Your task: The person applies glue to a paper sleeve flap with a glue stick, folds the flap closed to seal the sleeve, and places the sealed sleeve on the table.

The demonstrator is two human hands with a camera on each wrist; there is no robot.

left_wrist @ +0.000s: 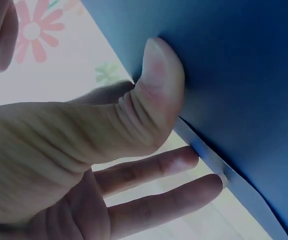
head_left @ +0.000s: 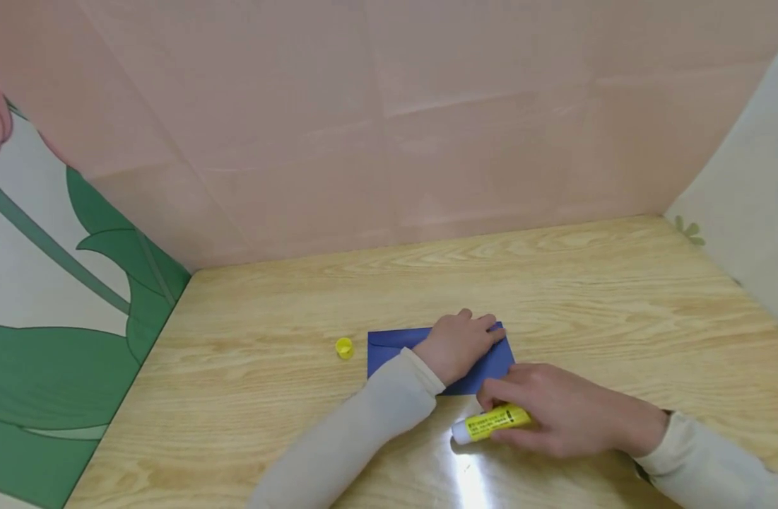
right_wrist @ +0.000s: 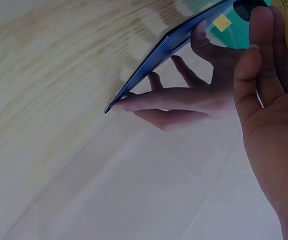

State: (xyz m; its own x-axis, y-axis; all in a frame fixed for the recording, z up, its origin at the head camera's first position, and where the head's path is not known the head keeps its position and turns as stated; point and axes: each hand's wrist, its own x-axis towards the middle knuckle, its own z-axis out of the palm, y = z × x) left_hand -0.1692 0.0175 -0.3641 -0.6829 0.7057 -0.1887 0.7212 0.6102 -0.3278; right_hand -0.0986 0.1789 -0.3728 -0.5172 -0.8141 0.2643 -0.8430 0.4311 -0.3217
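A blue envelope [head_left: 490, 369] lies on the wooden table, its flap edge visible toward the left. My left hand [head_left: 460, 346] rests across it with fingers spread toward the far right corner. In the left wrist view, the thumb [left_wrist: 161, 85] presses on the blue paper, and two fingertips touch near its edge. Just off the envelope's near right corner, my right hand [head_left: 563, 411] grips a yellow glue stick [head_left: 498, 422], its white end pointing left. A small yellow cap [head_left: 344, 348] sits apart, left of the envelope.
The wood-grain table [head_left: 249, 396] meets a pink covering [head_left: 389, 141] at the back. Panels with plant patterns stand at both sides, a green-leaf one [head_left: 39, 367] on the left and a pale one [head_left: 745, 191] on the right. Light glares off the table near the glue stick.
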